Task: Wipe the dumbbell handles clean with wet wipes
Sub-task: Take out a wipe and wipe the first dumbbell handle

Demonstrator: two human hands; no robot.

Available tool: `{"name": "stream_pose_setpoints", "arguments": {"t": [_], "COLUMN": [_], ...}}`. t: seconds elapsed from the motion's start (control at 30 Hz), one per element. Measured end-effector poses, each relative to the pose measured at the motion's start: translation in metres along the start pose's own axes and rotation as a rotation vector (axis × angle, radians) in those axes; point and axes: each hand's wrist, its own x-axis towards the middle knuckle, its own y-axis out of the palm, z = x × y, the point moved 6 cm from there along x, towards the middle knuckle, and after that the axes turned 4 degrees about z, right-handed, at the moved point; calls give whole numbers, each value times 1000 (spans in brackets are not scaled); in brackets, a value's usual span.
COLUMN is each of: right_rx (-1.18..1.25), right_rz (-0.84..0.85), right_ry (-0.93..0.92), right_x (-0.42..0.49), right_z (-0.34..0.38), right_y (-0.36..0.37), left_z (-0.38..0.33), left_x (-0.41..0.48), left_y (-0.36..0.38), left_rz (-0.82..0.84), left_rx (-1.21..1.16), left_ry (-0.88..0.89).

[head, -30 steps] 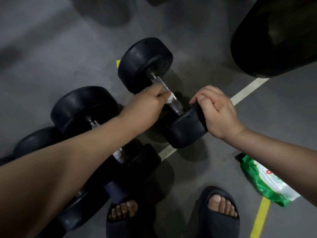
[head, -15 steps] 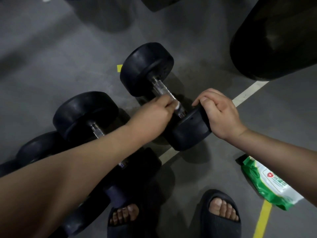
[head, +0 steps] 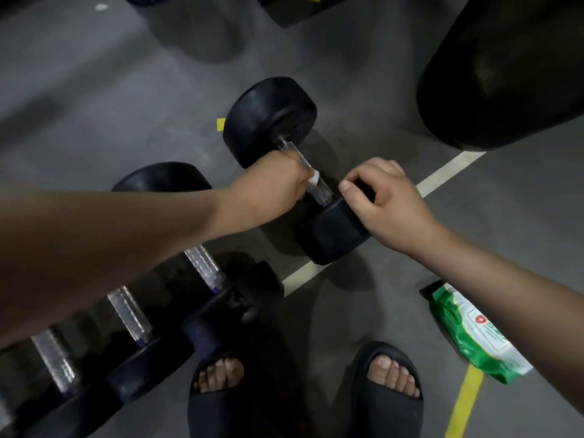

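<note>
— Where are you standing?
— On a grey concrete floor (head: 94,105) with a white line (head: 448,172) painted on it. One dumbbell (head: 271,115) lies across that line, so I'll place everything by it.
— Nearest first?
— My black slides (head: 388,406) are closest to me. The green pack of wet wipes (head: 474,336) lies nearer than the dumbbell, to its right. A row of dumbbells (head: 203,267) lies to its left.
— And your hands?
— My left hand (head: 268,188) is curled round its chrome handle (head: 322,191), with a white wet wipe (head: 313,178) bunched under the fingers. My right hand (head: 385,203) grips the rim of its near weight. Beyond it, to the right, stands a big black bulk (head: 499,74).
</note>
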Motion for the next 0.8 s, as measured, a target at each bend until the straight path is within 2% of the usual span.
{"name": "stream_pose_setpoints", "arguments": {"t": [0.13, 0.3, 0.43, 0.53, 0.6, 0.67, 0.73, 0.8], "right_rx": [40, 103, 64, 26, 18, 2, -3, 21], "right_rz": [-14, -13, -37, -7, 33, 18, -17, -40], "right_ry": [33, 88, 80, 9, 2, 9, 23, 35], "right_x": [-3, -2, 0, 4, 6, 7, 8, 9], "right_z": [-3, -8, -4, 5, 6, 3, 2, 1], "right_y": [0, -6, -14, -13, -9, -9, -9, -9], "left_z": [-16, -27, -25, -24, -24, -16, 2, 8], "left_x": [0, -3, -8, -6, -5, -2, 3, 1], "left_y": [-6, 4, 9, 15, 12, 3, 2, 2], "left_rz": [91, 78, -93, -134, -265, -381, -397, -423], "left_rx": [-108, -217, -343, -361, -411, -479, -516, -526], "left_ry": [-71, -159, -167, -256, -314, -431, -620, -719]}}
